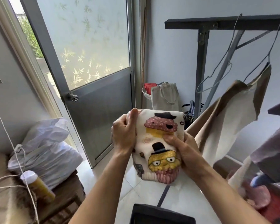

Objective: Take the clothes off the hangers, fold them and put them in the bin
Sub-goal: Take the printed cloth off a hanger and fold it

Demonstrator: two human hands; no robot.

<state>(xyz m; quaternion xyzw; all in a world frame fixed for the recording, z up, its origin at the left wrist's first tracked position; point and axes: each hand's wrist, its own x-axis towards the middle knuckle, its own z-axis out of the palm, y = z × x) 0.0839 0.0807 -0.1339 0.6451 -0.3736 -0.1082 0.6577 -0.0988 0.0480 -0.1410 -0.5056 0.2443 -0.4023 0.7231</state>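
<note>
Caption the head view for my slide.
Left hand and right hand grip a folded cartoon-print cloth near the black bin.

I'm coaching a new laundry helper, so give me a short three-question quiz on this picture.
1. True or false: the printed cloth lies in the black bin.
2. How many hands have a grip on it? A none, B one, C two.
3. What colour is the garment hanging from the rack?
Key: 1 false, it is held up in the air. 2 C, the left hand and the right hand. 3 beige.
</note>
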